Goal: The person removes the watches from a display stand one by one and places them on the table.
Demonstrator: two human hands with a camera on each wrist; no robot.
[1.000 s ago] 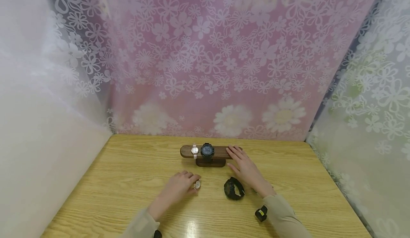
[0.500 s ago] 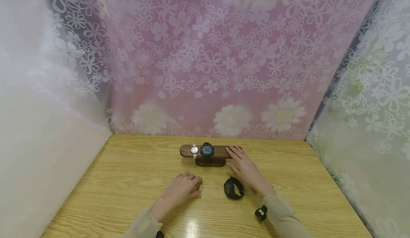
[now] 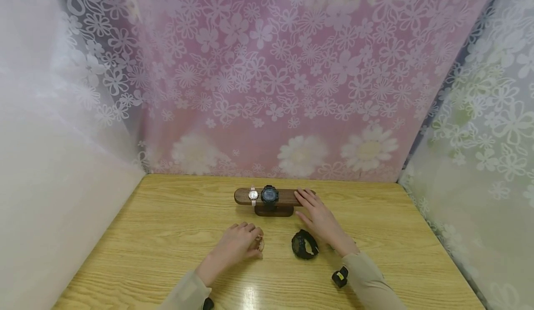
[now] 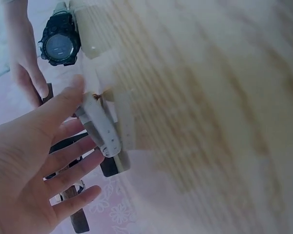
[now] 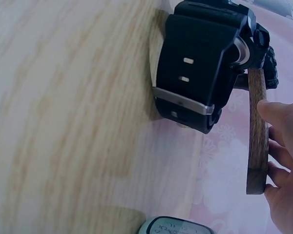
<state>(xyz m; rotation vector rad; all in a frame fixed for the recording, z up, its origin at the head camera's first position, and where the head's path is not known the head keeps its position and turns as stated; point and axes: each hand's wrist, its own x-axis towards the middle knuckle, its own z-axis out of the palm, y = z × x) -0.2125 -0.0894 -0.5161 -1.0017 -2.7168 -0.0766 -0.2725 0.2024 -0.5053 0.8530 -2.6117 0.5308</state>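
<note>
In the head view my left hand pinches a small watch just above the table, left of centre. The left wrist view shows its white strap by the thumb and fingertips; its dial is hidden. My right hand holds the right end of a dark wooden watch stand, fingers over the top and thumb at the front edge. A small white-strapped watch and a chunky black watch are on the stand's left half. Another black watch, its strap looped, stands on the table below my right hand.
A pale digital watch shows at the bottom of the right wrist view. The wooden table meets a pink flowered curtain behind the stand, with pale sheets on both sides. A black device sits at my right cuff.
My left hand has shifted slightly right and turned the small watch, so its dial no longer shows in the head view. My right hand and the stand stay in place.
</note>
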